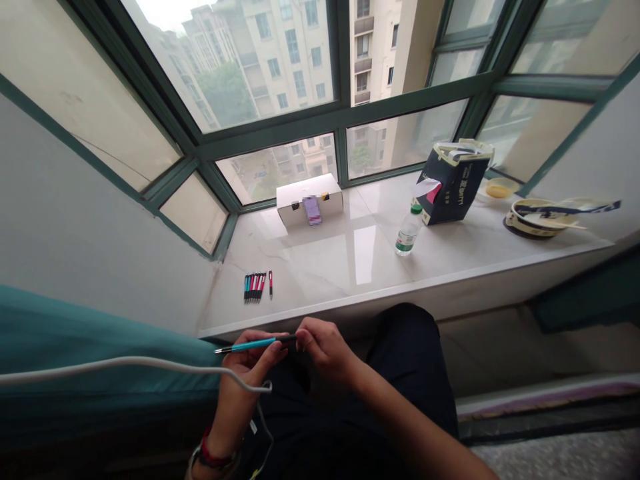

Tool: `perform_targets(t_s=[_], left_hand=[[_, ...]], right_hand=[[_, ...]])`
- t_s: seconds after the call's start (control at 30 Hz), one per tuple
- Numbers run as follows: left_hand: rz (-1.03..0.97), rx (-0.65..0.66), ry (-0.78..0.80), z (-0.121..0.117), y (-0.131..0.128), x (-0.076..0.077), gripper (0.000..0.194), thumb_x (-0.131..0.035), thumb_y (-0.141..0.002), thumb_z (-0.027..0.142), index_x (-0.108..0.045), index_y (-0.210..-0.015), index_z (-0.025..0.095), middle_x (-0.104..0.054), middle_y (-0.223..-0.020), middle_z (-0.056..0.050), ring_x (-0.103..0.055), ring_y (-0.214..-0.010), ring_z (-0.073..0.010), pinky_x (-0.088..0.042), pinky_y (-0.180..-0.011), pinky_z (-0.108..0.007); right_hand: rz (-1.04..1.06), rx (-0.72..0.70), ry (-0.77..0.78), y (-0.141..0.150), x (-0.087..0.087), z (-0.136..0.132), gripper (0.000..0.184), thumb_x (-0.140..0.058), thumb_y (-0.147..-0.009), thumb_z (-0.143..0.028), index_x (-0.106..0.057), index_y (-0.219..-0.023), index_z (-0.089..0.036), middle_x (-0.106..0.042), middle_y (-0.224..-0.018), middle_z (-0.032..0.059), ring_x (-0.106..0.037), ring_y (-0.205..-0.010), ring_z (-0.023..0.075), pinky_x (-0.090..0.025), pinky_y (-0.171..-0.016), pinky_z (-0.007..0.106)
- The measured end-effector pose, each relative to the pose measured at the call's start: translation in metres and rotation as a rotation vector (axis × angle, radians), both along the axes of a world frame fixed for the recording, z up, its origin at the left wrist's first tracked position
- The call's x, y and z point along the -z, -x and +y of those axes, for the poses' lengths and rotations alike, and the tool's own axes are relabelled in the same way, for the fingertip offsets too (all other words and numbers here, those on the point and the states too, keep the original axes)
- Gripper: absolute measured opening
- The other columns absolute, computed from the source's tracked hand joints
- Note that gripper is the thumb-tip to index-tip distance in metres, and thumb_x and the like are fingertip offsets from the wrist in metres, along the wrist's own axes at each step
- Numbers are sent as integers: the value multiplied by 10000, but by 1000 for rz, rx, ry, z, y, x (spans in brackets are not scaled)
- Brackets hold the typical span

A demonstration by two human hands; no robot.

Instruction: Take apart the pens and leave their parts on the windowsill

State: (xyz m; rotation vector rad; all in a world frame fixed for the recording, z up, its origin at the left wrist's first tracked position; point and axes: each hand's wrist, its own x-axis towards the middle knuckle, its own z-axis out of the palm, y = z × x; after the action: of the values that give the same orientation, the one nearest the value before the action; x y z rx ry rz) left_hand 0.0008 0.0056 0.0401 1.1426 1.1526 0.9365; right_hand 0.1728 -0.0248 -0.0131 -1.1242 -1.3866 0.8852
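A blue pen (255, 345) is lying across two hands, nearer than the worktop (320, 270).
The left hand (247, 365) is clamping its barrel; the right hand (324, 344) is pinching its black end.

In front of me runs a glossy, pale-veined white sill (320, 280), its far edge meeting dark green window frames (270, 127). Through the panes I see tall beige buildings (280, 53), green trees (227, 90) and a whitish sky (165, 12). Daylight leaves a bright reflection (366, 257) mid-sill. A plain left-hand wall (125, 207) and right-hand wall (590, 177) close its ends; a teal curtain (100, 327) hangs near the front left corner.
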Motion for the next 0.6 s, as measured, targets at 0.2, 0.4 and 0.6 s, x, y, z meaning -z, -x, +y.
perform_targets(t_s=[0.2, 0.4, 0.6], left_hand=[[17, 30, 3, -5, -1, 4, 381, -858, -650, 346, -619, -897, 182, -772, -945, -100, -747, -880, -316, -640, -736, -413], [5, -34, -48, 0, 5, 9, 369, -832, -684, 347, -619, -940, 189, -764, -1003, -102, -738, -933, -316, -637, -769, -402], [-32, -10, -5, 2, 9, 10, 376, -828, -684, 349, -599, -937, 190, -761, -991, -94, -737, -932, -311, -638, -761, -397]], right_hand=[[167, -119, 97, 2, 11, -4, 595, -312, -1018, -539, -609, -651, -177, -606, -610, 21, -564, -578, 125, -440, -632, 241], [164, -67, 122, 2, -2, -8, 309, -568, -928, -502, -616, -992, -203, -680, -802, 32, -618, -672, 143, -479, -611, 235], [191, -167, 152, 8, -3, -1, 493, -398, -998, -521, -562, -673, -189, -579, -586, 4, -537, -521, 112, -436, -535, 220]])
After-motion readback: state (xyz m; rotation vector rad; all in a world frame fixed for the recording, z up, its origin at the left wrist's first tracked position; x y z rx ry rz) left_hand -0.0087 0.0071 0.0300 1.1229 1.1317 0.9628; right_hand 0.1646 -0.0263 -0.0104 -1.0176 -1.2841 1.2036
